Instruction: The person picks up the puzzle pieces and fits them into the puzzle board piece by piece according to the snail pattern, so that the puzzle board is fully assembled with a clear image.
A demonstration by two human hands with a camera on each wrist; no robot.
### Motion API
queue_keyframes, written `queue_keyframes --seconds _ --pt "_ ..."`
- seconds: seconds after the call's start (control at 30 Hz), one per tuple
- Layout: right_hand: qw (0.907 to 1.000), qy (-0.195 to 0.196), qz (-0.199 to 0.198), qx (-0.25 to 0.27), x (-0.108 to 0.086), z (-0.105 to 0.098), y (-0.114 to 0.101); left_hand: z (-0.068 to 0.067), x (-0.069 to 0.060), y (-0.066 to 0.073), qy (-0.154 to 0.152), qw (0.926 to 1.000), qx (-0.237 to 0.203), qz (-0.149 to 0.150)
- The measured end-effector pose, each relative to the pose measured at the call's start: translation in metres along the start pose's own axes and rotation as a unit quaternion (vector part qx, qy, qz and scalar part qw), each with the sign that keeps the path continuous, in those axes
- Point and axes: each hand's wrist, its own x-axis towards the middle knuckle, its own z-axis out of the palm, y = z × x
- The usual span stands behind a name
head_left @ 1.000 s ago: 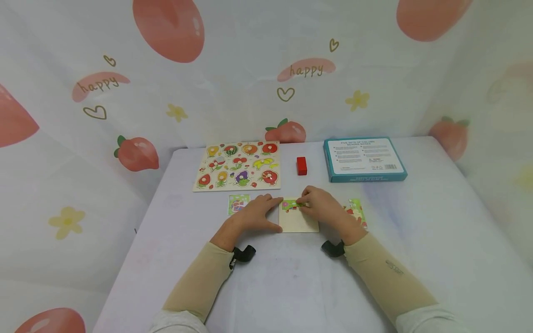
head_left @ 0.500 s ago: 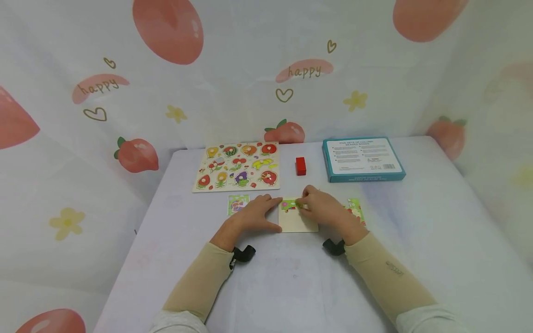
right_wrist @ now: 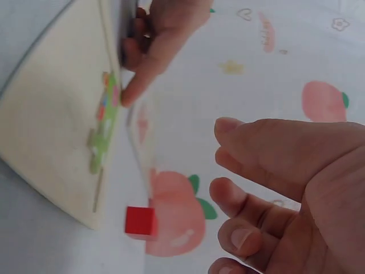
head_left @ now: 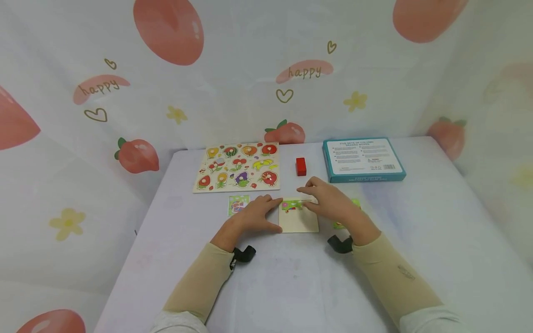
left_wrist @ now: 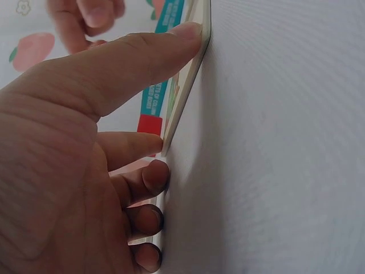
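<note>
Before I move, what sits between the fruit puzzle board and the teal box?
The head view shows the red block between the fruit puzzle board and teal box, touching neither.

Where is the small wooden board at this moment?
In the head view, the small wooden board lies just right of the left hand, which touches its left edge, with the red block beyond its far edge.
</note>
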Motion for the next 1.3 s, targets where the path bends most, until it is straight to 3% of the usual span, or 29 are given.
queue_keyframes --seconds 0.6,1.0,1.3 --pt "0.9925 0.103 -0.066 0.006 -0.031 -0.044 -0.012 -0.001 -0.003 0.003 -0.001 1.0 -0.001 -0.009" --pt "0.9923 0.113 -0.05 0.014 -0.043 -0.06 -0.012 0.001 -0.002 0.001 0.001 1.0 -0.003 -0.008" --pt "0.9861 0.154 -0.06 0.011 -0.049 -0.07 0.002 0.001 -0.003 0.002 0.0 0.9999 -0.006 -0.01"
